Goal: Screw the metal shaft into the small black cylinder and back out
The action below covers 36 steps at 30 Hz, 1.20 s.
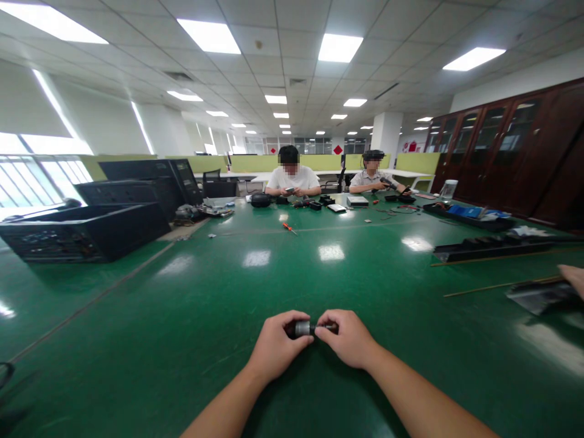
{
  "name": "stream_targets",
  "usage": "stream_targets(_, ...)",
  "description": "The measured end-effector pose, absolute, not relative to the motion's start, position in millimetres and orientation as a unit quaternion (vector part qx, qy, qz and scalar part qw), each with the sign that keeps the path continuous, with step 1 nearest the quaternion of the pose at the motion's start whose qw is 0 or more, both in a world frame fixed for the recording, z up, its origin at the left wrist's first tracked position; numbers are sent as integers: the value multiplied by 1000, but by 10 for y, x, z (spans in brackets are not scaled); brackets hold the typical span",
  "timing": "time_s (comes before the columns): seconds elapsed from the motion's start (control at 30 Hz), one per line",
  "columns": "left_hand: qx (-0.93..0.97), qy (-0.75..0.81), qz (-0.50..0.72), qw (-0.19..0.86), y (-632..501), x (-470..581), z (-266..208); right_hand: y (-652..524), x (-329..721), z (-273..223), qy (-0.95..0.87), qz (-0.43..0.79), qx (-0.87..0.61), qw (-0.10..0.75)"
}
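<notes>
At the near side of the green table (296,286), a small silver-and-black cylinder (302,328) is held level between my two hands; its exact kind is hard to make out. My left hand (276,342) wraps thumb and fingers round its thicker silver body, whose left end is dark and partly hidden in the palm. From the other side, my right hand (347,337) closes its thumb and fingertips on the thin dark right end. The fingers cover part of that end.
Black computer cases (91,234) stand at the left. An orange screwdriver (289,229) lies mid-table. Two people sit across, among small tools and parts. Black trays (469,218) and thin rods (497,285) lie at the right, where another person's hand (573,278) reaches in.
</notes>
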<state>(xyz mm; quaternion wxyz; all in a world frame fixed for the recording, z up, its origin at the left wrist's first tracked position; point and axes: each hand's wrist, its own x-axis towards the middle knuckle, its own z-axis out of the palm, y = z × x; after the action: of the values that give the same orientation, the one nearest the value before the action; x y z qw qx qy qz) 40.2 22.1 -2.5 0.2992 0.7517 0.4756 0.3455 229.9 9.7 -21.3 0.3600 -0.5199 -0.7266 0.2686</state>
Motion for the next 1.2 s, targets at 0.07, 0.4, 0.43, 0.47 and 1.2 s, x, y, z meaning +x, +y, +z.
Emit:
stream_targets(0.07, 749, 476, 349, 301, 222, 405, -31, 102, 2301, -223, -728, 266, -520, 360)
stream_targets(0.4, 750, 473, 351, 301, 212, 402, -24, 103, 2299, -238, -727, 268, -519, 360)
stream_targets(0.43, 751, 472, 349, 301, 212, 401, -25, 103, 2297, -239, -726, 270, -520, 360)
stream_targets(0.47, 752, 472, 348, 300, 214, 399, -27, 102, 2296, -239, -726, 271, -520, 359)
stream_targets(1.2, 763, 469, 339, 289, 221, 403, -30, 95, 2299, -226, -742, 262, -507, 352)
